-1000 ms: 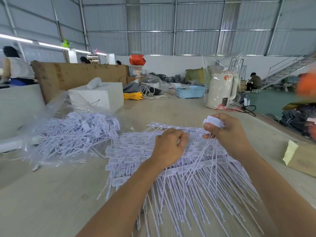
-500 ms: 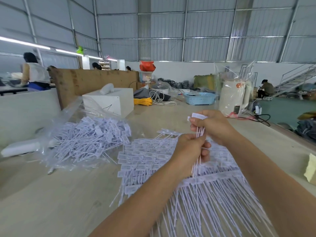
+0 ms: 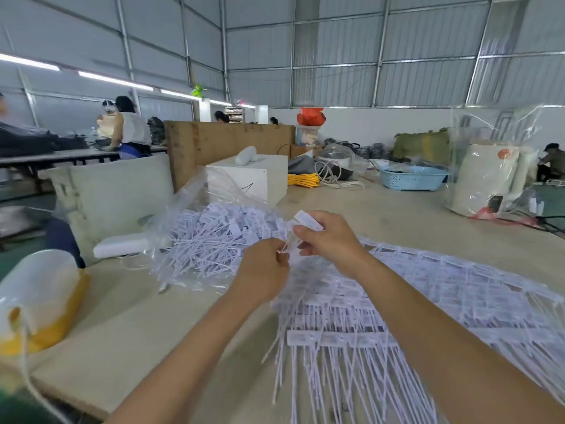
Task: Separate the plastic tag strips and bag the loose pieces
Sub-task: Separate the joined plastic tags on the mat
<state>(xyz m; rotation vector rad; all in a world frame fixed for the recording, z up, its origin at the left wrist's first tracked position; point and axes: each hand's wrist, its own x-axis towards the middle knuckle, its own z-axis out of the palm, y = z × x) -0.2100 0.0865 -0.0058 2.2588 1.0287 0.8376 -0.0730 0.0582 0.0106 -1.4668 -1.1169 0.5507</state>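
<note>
both hands, left hand (image 3: pixel 265 272) and right hand (image 3: pixel 328 240), pinch loose tags (image 3: pixel 307 221) just beside the bag (image 3: pixel 214 237) mouth.

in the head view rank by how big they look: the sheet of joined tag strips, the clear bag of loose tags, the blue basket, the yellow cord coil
1. sheet of joined tag strips
2. clear bag of loose tags
3. blue basket
4. yellow cord coil

The basket and coil lie farther back, so they look smaller than they are.
</note>
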